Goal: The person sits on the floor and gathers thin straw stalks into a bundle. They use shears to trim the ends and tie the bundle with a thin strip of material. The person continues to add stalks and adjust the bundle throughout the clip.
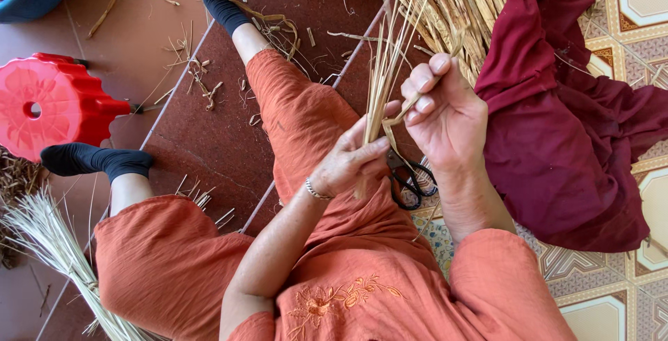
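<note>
Left hand (351,163) grips straw bundle (381,80); right hand (445,115) beside.

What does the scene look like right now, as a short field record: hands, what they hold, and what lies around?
left hand: grips a thin bundle of straw stalks, held upright over the lap
right hand: fingers pinch a single straw strip at the bundle
scissors: black, on the floor under the hands, partly hidden
cloth: dark red, heaped on the tiled floor
straw pile: resting on the cloth's edge
stool: red plastic
pale straw bunch: beside the knee
scraps: scattered on the floor
</note>
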Demonstrator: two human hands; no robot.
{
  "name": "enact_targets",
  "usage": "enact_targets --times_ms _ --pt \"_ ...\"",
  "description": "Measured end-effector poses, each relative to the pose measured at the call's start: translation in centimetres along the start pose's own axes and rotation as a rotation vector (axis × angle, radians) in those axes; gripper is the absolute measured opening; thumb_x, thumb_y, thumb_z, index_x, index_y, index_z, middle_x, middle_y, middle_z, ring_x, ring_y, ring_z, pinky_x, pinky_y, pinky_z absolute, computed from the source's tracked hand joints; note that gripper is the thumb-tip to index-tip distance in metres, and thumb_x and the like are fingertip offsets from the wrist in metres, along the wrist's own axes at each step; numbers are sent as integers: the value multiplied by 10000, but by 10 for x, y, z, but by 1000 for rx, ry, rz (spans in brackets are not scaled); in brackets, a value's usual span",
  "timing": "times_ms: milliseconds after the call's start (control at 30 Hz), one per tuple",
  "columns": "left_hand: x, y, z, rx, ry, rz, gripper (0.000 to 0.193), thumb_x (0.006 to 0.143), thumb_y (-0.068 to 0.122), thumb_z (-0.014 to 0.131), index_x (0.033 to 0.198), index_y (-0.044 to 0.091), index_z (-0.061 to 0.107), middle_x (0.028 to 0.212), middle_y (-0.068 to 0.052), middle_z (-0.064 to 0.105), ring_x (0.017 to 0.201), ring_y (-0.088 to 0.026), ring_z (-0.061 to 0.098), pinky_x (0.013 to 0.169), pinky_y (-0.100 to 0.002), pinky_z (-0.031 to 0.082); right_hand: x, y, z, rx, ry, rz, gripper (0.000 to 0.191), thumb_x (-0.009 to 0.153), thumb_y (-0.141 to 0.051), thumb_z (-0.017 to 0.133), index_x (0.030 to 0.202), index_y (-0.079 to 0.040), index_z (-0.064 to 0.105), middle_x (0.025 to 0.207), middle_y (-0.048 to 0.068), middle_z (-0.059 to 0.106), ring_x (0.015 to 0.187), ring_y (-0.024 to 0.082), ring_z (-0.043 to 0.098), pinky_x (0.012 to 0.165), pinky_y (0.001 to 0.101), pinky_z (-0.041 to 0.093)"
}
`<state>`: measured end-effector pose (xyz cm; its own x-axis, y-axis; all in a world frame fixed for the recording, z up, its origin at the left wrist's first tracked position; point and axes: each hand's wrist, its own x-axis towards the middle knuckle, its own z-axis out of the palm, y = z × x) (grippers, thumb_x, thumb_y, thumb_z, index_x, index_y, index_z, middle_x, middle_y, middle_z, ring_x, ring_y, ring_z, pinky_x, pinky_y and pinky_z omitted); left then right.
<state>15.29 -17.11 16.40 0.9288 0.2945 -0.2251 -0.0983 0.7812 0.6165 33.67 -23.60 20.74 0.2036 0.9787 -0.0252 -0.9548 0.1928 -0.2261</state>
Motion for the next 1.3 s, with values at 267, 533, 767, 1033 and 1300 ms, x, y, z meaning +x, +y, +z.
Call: enact_targets --times_ms 267,533,767,1033,1300 --pt "-18 9 -20 435 26 -139 231 1015 258 659 1055 47 744 743 45 663 518 -30 459 460 -216 382 -24 -91 -32 -350 39 -458 257 1240 -227 507 1109 -40 624 992 123 687 819 166 624 735 257 545" --pt "-65 29 -76 569 202 -244 198 983 214 733 1040 37 804 647 80 531 529 -1 400 447 -184 307 -26 -143 -122 -768 337 -696 212 1236 -196 485 1183 -24 598 926 144 682 671 187 616 640 339 561" --pt "-40 9 -121 583 532 -324 98 885 125 776 931 46 811 627 34 652 464 -19 457 402 -201 331 -64 -85 -164 -1479 890 61 289 1098 -316 533 1076 -73 689 817 49 721 586 127 643 503 285 535" --pt "-50 -12 -142 437 549 -222 83 901 85 749 908 31 812 635 43 640 493 -13 460 438 -189 324 -137 -13 -192 -2253 295 -175 92 967 -127 734 917 -52 716 887 111 750 729 184 726 628 311 609" --pt "-60 -11 -132 435 528 -188 81 898 89 734 899 28 788 589 42 590 459 -21 407 404 -198 286 -69 -52 -239 -2672 602 -62 280 913 -215 778 988 28 662 1013 264 695 781 407 703 666 517 574"
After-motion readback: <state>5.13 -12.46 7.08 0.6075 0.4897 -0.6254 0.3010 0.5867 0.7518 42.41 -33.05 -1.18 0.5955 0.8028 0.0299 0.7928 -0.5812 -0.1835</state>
